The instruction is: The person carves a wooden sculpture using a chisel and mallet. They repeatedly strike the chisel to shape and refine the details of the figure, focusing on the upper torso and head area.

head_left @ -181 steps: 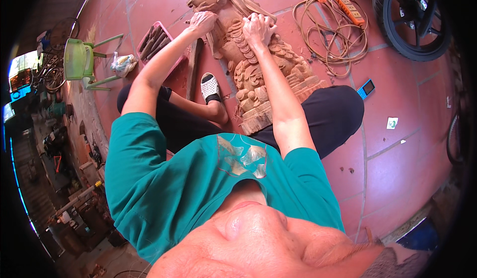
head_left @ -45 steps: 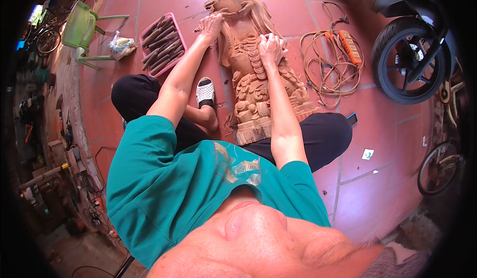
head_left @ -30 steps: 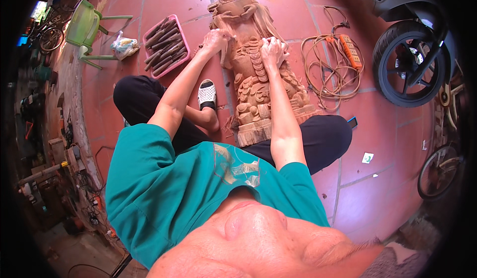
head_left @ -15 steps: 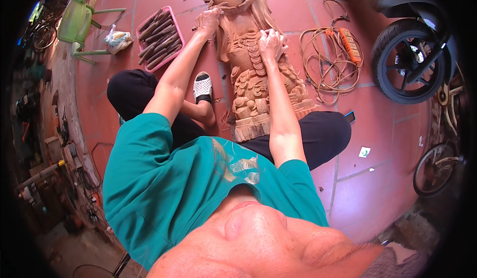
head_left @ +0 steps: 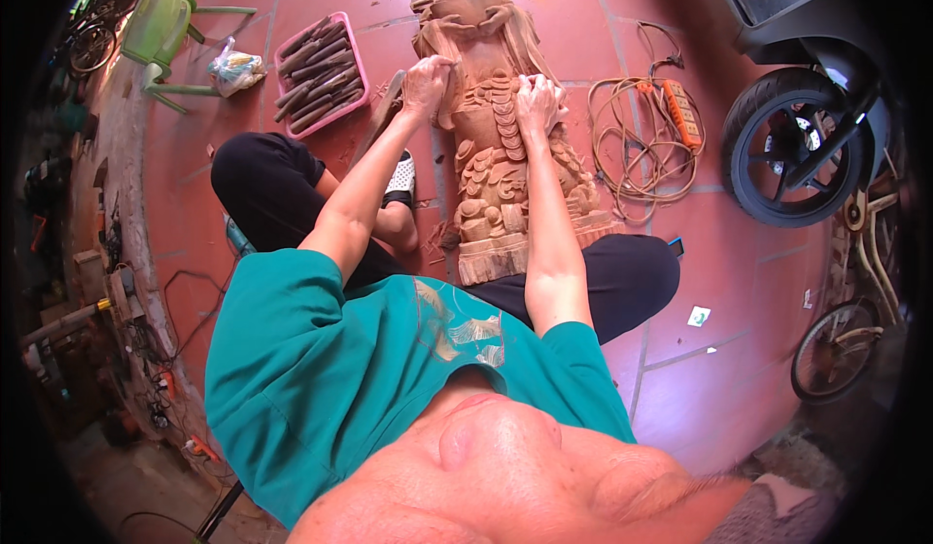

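Note:
A carved wooden statue (head_left: 491, 180) lies on its back on the floor, its base toward me between my legs. My left hand (head_left: 425, 87) is at the statue's left edge, fingers bent and closed; what they hold, if anything, is hidden. Beside that forearm is a long brown wooden-looking piece (head_left: 377, 126), partly covered by the arm. My right hand (head_left: 539, 107) rests on the right side of the statue's middle, its fingers curled. Whether a small tool is in it cannot be made out.
A pink tray (head_left: 363, 78) of dark-handled tools stands left, near a plastic bag (head_left: 235, 68) and green chair (head_left: 160, 24). Right of the statue lie a coiled cord (head_left: 622, 180) and orange power strip (head_left: 682, 115). A motorbike wheel (head_left: 789, 146) stands farther right.
My left hand has come nearer to me along the statue's left edge. The brown piece beside that forearm now shows. My right hand stays at about the same place on the carving.

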`<state>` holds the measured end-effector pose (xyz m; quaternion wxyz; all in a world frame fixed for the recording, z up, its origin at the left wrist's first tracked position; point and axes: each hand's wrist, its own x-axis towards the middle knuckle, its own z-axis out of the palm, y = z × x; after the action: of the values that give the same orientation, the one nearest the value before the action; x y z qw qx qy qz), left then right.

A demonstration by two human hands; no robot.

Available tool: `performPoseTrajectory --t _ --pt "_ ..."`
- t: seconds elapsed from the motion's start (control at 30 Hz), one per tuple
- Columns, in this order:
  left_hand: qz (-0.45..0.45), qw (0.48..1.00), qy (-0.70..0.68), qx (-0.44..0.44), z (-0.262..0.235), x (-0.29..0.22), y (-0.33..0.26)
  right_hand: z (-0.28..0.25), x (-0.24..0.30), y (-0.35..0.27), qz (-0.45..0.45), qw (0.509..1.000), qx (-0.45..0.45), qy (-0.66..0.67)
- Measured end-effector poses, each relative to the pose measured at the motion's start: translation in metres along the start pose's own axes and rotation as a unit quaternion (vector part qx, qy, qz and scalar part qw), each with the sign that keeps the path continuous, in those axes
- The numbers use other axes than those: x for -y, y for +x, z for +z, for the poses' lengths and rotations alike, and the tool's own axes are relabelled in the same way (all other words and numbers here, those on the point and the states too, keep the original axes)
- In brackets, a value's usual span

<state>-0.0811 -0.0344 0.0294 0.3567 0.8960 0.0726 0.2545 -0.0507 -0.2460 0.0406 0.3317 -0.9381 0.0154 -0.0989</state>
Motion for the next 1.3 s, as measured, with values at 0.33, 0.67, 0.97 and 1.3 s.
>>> performPoseTrajectory --t 0.33,0.67,0.97,1.3 --pt "-0.089 0.992 0.027 -0.090 0.018 0.037 0.056 -0.005 0.005 -0.001 0.018 1.000 0.012 -0.018" --pt "-0.249 0.942 -0.125 -0.188 0.043 0.058 0.057 -0.005 0.013 0.000 0.026 0.999 0.024 -0.023" --pt "-0.186 0.957 -0.183 -0.125 0.029 0.022 -0.001 -0.005 0.005 -0.001 0.028 0.999 0.018 -0.014" --pt "-0.275 0.946 -0.085 -0.150 0.036 0.048 0.077 -0.008 0.008 0.000 0.039 0.998 0.035 -0.025"
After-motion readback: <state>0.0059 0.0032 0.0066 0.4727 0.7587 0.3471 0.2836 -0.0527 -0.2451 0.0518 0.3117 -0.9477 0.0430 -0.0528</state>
